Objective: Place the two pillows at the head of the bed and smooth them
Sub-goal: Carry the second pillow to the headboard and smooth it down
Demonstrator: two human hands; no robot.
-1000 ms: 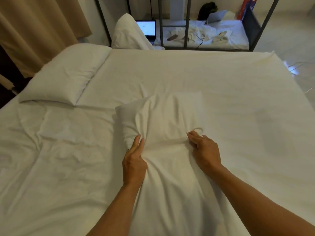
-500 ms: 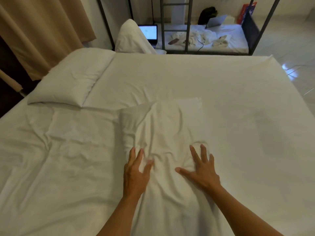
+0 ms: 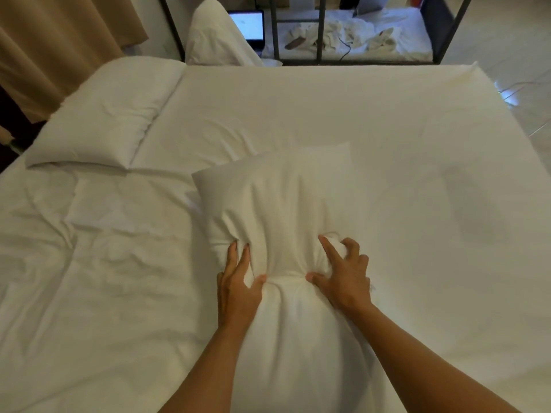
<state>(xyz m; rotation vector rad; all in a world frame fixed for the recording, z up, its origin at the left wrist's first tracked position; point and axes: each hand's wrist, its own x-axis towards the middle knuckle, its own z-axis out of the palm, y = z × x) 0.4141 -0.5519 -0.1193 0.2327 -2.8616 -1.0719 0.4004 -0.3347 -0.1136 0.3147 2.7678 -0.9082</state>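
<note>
on the near pillow [image 3: 277,204], both hands newly clenched

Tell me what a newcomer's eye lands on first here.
First, the two hands, left and right, bunching the near end of a white pillow in the middle of the bed. Next, a second pillow lying flat at the bed's far left corner. Beyond the bed, a lit laptop glows.
</note>
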